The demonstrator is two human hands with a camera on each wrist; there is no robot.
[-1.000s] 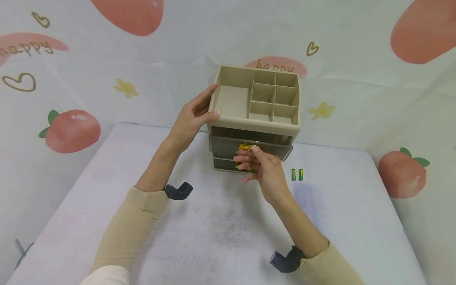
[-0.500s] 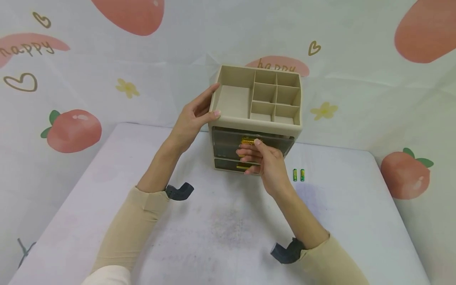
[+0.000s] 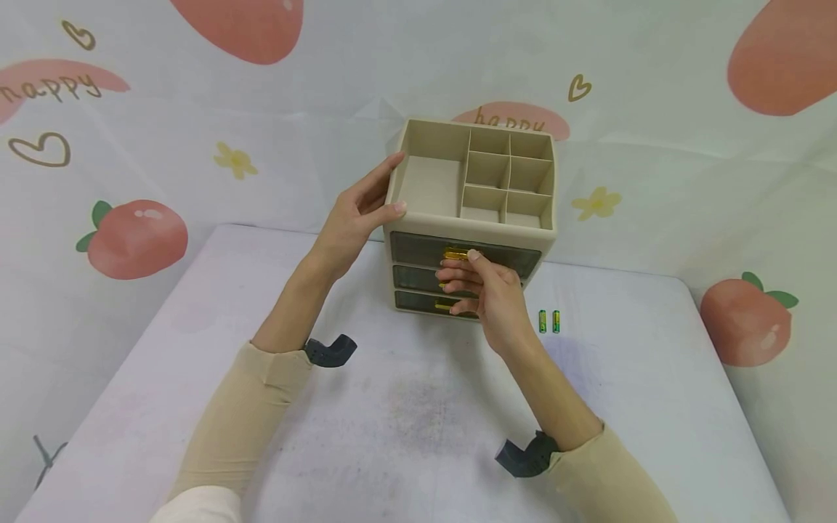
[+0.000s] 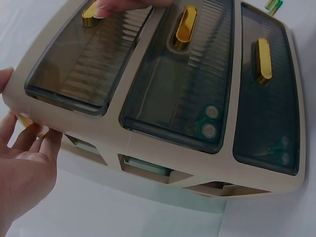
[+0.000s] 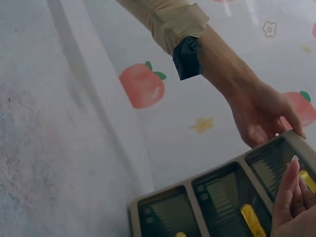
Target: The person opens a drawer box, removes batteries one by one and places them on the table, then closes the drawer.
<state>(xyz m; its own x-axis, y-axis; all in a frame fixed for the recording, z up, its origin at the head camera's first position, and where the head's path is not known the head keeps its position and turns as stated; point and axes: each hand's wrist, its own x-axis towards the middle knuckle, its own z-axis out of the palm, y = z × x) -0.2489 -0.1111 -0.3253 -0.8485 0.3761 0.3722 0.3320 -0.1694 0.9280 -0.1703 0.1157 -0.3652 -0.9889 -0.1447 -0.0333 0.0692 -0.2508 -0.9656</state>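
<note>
A beige drawer cabinet (image 3: 471, 227) stands upright near the middle of the back edge of the bench (image 3: 392, 421), its three smoky drawer fronts facing the front edge. The person's left grip (image 3: 346, 225) is spread around the cabinet's left side: the thumb rests on the upper front corner, one finger reaches the side rim, and the others press against the side wall.

The right grip (image 3: 498, 305) is narrow at the top drawer (image 3: 418, 249), pinching the right end of its gold handle (image 3: 455, 253) between thumb and forefinger, the remaining fingers bent in front of the drawers below. The top drawer, the middle drawer (image 3: 412, 277) and the bottom drawer (image 3: 412, 300) all sit pushed in. In the left wrist view, two pale round shapes (image 4: 210, 121) show through the front of the middle drawer; a fainter pair appears in the bottom one.

The cabinet's top has one large compartment (image 3: 431, 185) on the left and six small ones on the right, in two columns. Between the cabinet and the back right corner, closer to the cabinet, two green batteries (image 3: 542, 321) lie side by side, slightly apart. Behind the bench hangs a pale backdrop (image 3: 314, 145) printed with peaches and yellow flowers.
</note>
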